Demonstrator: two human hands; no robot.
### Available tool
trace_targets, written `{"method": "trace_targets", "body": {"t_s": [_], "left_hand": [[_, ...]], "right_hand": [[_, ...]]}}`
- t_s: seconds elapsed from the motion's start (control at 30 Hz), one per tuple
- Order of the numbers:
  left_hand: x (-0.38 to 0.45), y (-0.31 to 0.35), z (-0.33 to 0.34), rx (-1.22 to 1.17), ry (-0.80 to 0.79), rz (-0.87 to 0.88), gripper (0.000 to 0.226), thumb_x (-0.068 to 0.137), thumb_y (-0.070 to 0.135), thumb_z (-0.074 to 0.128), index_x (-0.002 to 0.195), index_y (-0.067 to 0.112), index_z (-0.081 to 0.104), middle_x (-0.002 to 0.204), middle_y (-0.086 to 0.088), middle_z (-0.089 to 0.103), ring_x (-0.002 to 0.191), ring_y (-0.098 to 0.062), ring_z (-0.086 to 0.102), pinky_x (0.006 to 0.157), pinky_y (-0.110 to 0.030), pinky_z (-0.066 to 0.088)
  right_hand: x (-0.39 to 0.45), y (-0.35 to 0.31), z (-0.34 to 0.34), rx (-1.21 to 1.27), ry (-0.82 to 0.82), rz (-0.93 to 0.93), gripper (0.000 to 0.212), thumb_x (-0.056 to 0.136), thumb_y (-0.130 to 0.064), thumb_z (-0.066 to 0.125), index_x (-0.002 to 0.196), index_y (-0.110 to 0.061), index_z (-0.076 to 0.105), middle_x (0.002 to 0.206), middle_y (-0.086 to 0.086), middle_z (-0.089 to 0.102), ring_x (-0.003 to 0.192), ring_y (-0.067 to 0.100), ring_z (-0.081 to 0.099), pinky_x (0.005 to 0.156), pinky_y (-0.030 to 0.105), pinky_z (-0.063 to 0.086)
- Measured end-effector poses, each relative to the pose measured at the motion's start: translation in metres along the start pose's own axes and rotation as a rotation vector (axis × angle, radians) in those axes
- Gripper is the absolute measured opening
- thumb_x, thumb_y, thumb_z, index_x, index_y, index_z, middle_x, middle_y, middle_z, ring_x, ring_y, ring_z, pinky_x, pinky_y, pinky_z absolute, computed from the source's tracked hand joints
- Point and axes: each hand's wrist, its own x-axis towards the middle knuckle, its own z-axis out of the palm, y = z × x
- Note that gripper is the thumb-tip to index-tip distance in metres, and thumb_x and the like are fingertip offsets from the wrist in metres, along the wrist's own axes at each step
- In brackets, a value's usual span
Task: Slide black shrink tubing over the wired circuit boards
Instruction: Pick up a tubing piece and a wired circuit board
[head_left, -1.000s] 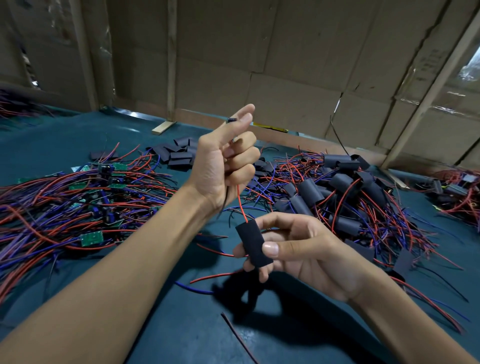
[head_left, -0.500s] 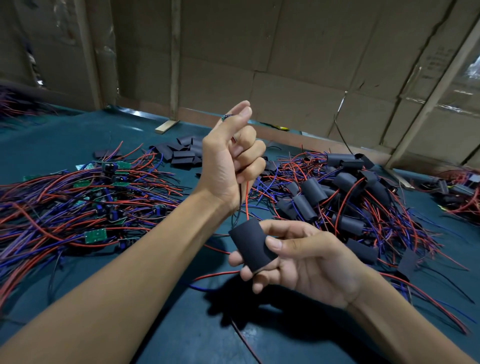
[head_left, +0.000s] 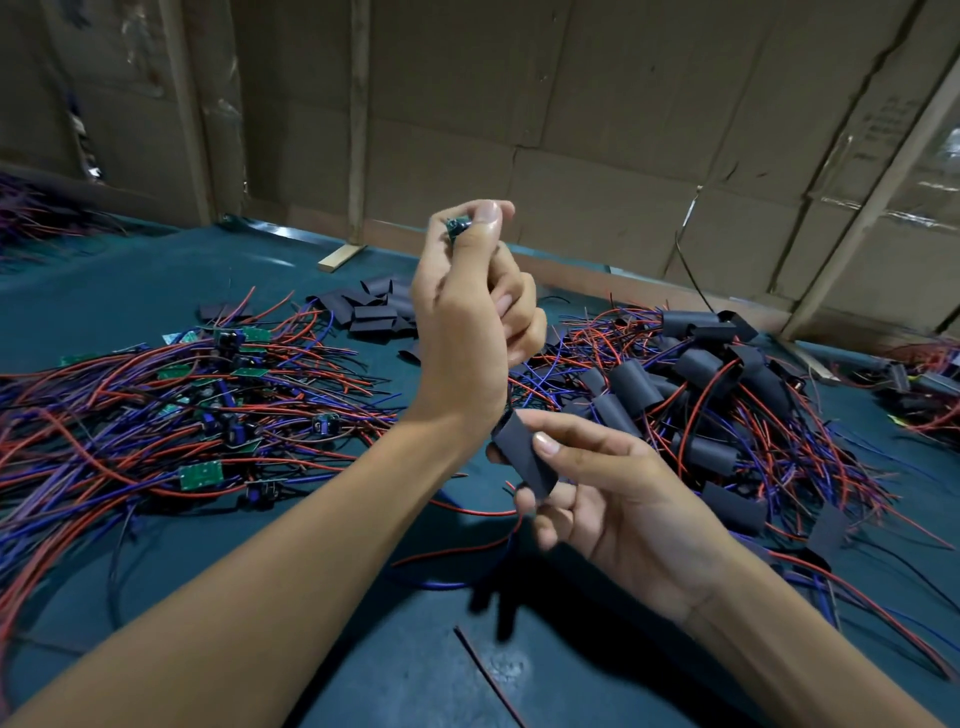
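My left hand (head_left: 470, 322) is raised above the table and pinches a small green circuit board (head_left: 456, 227) between thumb and fingertips. Its wires drop behind my palm. Just below, my right hand (head_left: 613, 499) holds a piece of black shrink tubing (head_left: 524, 454) between thumb and fingers, its upper end close under my left wrist. Red and blue wires (head_left: 467, 540) trail from below the tubing onto the table. Whether the wires run inside the tubing is hidden.
A heap of bare wired boards (head_left: 202, 415) lies on the green table at left. Flat tubing pieces (head_left: 374, 312) sit behind my left hand. Boards covered in tubing (head_left: 696, 374) are piled at right. Cardboard walls (head_left: 571, 130) close the back.
My left hand has lifted the board higher and turned, so the green board now shows at its fingertips. My right hand with the tubing has risen slightly toward the left wrist.
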Motion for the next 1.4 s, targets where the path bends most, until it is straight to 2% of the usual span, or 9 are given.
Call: {"method": "trace_targets", "body": {"t_s": [0.23, 0.43, 0.57, 0.67, 0.9, 0.97, 1.07, 1.27, 1.4], "left_hand": [[0.003, -0.011, 0.004, -0.039, 0.024, -0.178, 0.021, 0.107, 0.025, 0.040, 0.097, 0.010, 0.049, 0.057, 0.000, 0.035, 0.046, -0.014, 0.035, 0.048, -0.027, 0.036], [0.002, -0.014, -0.001, -0.050, -0.010, -0.342, 0.028, 0.107, 0.035, 0.036, 0.098, 0.013, 0.051, 0.062, 0.000, 0.038, 0.055, -0.015, 0.042, 0.056, -0.030, 0.039], [0.000, -0.014, -0.002, -0.031, -0.075, -0.425, 0.029, 0.105, 0.028, 0.034, 0.103, 0.011, 0.057, 0.067, -0.001, 0.048, 0.062, -0.016, 0.052, 0.062, -0.030, 0.045], [-0.001, -0.015, -0.003, 0.032, -0.177, -0.474, 0.033, 0.106, 0.026, 0.032, 0.114, 0.008, 0.058, 0.081, -0.010, 0.066, 0.084, -0.026, 0.067, 0.076, -0.037, 0.052], [-0.016, -0.031, -0.001, 0.354, -0.458, -0.543, 0.046, 0.101, 0.039, 0.035, 0.125, 0.015, 0.067, 0.124, -0.005, 0.070, 0.121, -0.020, 0.063, 0.108, -0.044, 0.042], [-0.016, -0.034, -0.002, 0.409, -0.452, -0.488, 0.041, 0.099, 0.030, 0.039, 0.123, 0.017, 0.070, 0.124, -0.005, 0.071, 0.119, -0.025, 0.062, 0.102, -0.047, 0.046], [-0.014, -0.033, -0.006, 0.403, -0.452, -0.455, 0.040, 0.099, 0.011, 0.037, 0.122, 0.013, 0.070, 0.125, -0.008, 0.070, 0.106, -0.016, 0.062, 0.085, -0.028, 0.047], [-0.010, -0.030, -0.009, 0.268, -0.479, -0.511, 0.052, 0.094, -0.003, 0.028, 0.136, 0.006, 0.058, 0.127, -0.010, 0.069, 0.104, -0.011, 0.063, 0.077, -0.023, 0.051], [-0.010, -0.028, -0.009, 0.214, -0.494, -0.572, 0.062, 0.095, -0.005, 0.025, 0.153, 0.015, 0.036, 0.135, -0.016, 0.064, 0.110, -0.021, 0.061, 0.081, -0.027, 0.049]], "right_hand": [[0.001, -0.004, -0.003, -0.034, 0.111, -0.078, 0.046, 0.066, 0.010, 0.075, 0.112, 0.005, 0.072, 0.110, 0.025, 0.072, 0.070, 0.020, 0.068, 0.058, 0.027, 0.057], [0.000, -0.008, -0.009, -0.507, 0.250, -0.206, 0.042, 0.072, 0.000, 0.083, 0.110, -0.014, 0.075, 0.098, 0.009, 0.078, 0.061, 0.017, 0.066, 0.063, 0.025, 0.056], [0.001, -0.007, -0.023, -0.940, 0.364, -0.373, 0.039, 0.086, -0.024, 0.082, 0.123, -0.026, 0.070, 0.102, -0.015, 0.075, 0.086, 0.000, 0.067, 0.080, 0.026, 0.056], [0.002, -0.008, -0.029, -1.114, 0.434, -0.533, 0.047, 0.087, -0.029, 0.081, 0.130, -0.025, 0.065, 0.116, -0.027, 0.068, 0.110, -0.011, 0.062, 0.096, 0.011, 0.045], [0.002, -0.010, -0.034, -1.002, 0.551, -0.688, 0.041, 0.085, -0.035, 0.079, 0.118, -0.035, 0.053, 0.110, -0.032, 0.067, 0.103, -0.007, 0.066, 0.086, 0.009, 0.048], [0.001, -0.012, -0.034, -0.959, 0.560, -0.709, 0.040, 0.086, -0.034, 0.077, 0.116, -0.038, 0.050, 0.102, -0.028, 0.071, 0.093, -0.004, 0.070, 0.078, 0.012, 0.051], [0.002, -0.015, -0.037, -0.955, 0.541, -0.746, 0.039, 0.090, -0.028, 0.075, 0.115, -0.036, 0.047, 0.095, -0.019, 0.074, 0.080, 0.001, 0.070, 0.070, 0.017, 0.053], [0.002, -0.019, -0.041, -1.085, 0.439, -0.825, 0.041, 0.093, -0.014, 0.073, 0.119, -0.020, 0.041, 0.113, -0.018, 0.069, 0.099, -0.005, 0.068, 0.082, 0.006, 0.045], [0.002, -0.022, -0.045, -1.173, 0.369, -0.840, 0.042, 0.096, -0.012, 0.066, 0.117, -0.025, 0.033, 0.109, -0.024, 0.065, 0.092, 0.001, 0.068, 0.078, 0.007, 0.045]]}}
